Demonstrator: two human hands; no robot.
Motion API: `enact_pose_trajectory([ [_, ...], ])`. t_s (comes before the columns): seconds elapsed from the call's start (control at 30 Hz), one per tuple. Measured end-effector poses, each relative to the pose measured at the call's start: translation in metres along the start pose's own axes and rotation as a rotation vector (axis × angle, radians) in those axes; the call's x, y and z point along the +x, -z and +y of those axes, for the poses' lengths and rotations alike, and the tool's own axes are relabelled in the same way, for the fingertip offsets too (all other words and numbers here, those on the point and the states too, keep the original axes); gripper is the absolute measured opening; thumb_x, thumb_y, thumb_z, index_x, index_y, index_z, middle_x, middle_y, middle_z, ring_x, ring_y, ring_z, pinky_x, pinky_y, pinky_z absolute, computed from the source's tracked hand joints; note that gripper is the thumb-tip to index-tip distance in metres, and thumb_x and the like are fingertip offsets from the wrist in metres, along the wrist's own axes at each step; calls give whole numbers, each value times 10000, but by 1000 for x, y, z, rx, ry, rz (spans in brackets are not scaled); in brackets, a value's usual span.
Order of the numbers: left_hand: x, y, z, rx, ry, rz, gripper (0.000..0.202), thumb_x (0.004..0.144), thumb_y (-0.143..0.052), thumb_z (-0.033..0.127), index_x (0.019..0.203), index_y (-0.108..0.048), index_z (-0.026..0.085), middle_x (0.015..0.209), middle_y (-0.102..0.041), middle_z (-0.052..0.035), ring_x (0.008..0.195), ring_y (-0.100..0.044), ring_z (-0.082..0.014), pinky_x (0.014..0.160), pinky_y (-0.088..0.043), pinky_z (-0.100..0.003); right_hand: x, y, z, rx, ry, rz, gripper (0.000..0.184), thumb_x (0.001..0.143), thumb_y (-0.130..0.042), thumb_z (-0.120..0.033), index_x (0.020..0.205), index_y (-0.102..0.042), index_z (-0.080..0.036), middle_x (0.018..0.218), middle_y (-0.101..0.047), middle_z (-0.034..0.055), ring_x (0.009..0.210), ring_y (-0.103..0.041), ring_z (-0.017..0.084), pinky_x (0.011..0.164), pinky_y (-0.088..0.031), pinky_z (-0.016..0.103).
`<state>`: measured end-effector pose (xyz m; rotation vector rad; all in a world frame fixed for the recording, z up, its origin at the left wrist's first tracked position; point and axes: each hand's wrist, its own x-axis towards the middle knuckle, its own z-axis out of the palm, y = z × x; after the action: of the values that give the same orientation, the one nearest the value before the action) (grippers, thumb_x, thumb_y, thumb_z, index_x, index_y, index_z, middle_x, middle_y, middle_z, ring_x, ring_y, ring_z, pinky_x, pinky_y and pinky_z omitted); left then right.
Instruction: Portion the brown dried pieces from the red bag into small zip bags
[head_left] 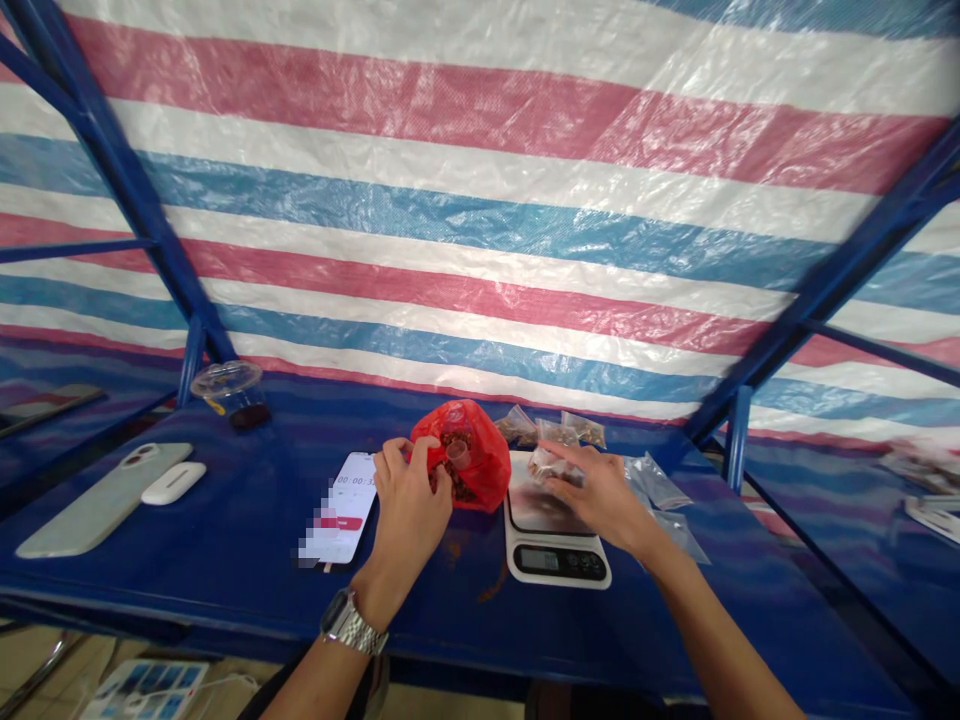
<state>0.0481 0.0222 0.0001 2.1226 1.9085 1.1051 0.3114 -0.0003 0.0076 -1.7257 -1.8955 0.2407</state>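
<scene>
The left hand [409, 515] was held at the mouth of a red plastic bag [487, 470] of dark-brown dried pieces, its fingers [392, 458] curled together on the bag's edge, just beside a small translucent cup [458, 455]. The right hand [600, 500] was held over a white digital kitchen scale [555, 560], its fingers clamped on a small clear bag [551, 465]. The red plastic bag was placed near the back edge of the blue worktop [225, 570], between a phone showing a timer [345, 505] and the scale. Filled small bags [517, 427] were seen behind the scale.
</scene>
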Motion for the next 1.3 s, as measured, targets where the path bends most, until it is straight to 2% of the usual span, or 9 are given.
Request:
enact_pose_trajectory([
  [0.1, 0, -2, 1, 6, -9, 9, 285, 903, -527, 152, 1165, -633, 193, 1146, -439, -134, 1053, -454, -306, 989, -426, -496, -5, 4, 8, -63, 31, -59, 500, 878, -673, -315, 1376, -634, -332, 1351, -678, 64, 1292, -561, 336, 1094, -351, 572],
  [0.17, -1, -3, 2, 11, -7, 15, 286, 903, -532, 156, 1166, -636, 197, 1149, -443, -134, 1048, -459, -305, 981, -433, -495, -7, 7, 10, -51, 59, -44, 542, 882, -661, -309, 1419, -590, -332, 1404, -640, 63, 1327, -526, 324, 1112, -331, 561],
  [0.27, -1, -4, 3, 16, -6, 12, 286, 906, -537, 168, 1172, -638, 206, 1149, -448, -134, 1034, -468, -302, 961, -444, -490, -6, 13, 14, -26, 47, 78, 495, 911, -603, -297, 1406, -591, -318, 1408, -629, 62, 1321, -525, 301, 1105, -337, 534],
  [0.43, -1, -5, 4, 28, -14, 14, 285, 903, -543, 177, 1168, -642, 212, 1164, -447, -142, 1049, -464, -316, 937, -450, -489, -4, 16, 25, -31, -34, 311, 330, 951, -507, -298, 1222, -692, -269, 1249, -702, 82, 1176, -608, 296, 1021, -388, 505],
  [0.63, -2, -6, 6, 52, -30, 18, 279, 907, -539, 173, 1164, -640, 210, 1169, -437, -135, 1050, -464, -305, 937, -449, -477, -4, 18, 26, 7, -14, 394, 289, 969, -483, -317, 1125, -720, -261, 1145, -737, 75, 1074, -640, 271, 983, -401, 454],
  [1.03, -1, -8, 7, 54, -41, 32, 273, 908, -536, 177, 1151, -657, 210, 1167, -438, -142, 1059, -453, -315, 943, -442, -491, -4, 13, 19, -30, -26, 320, 272, 985, -492, -317, 1095, -740, -302, 1144, -739, 51, 1109, -617, 279, 962, -351, 460],
  [1.2, -2, -7, 7, 61, -48, 36, 267, 908, -536, 169, 1143, -654, 215, 1169, -441, -137, 1056, -461, -308, 941, -442, -480, -9, 14, 13, -55, 21, 161, 288, 979, -535, -407, 1170, -727, -311, 1202, -715, 58, 1172, -588, 287, 1020, -362, 488],
  [1.3, -3, -7, 8, 43, -58, 40, 254, 906, -540, 164, 1125, -654, 223, 1158, -469, -131, 1067, -471, -307, 940, -447, -469, -12, 10, 11, -82, 79, 38, 391, 924, -625, -488, 1267, -684, -308, 1258, -692, 72, 1212, -568, 295, 1037, -387, 482],
])
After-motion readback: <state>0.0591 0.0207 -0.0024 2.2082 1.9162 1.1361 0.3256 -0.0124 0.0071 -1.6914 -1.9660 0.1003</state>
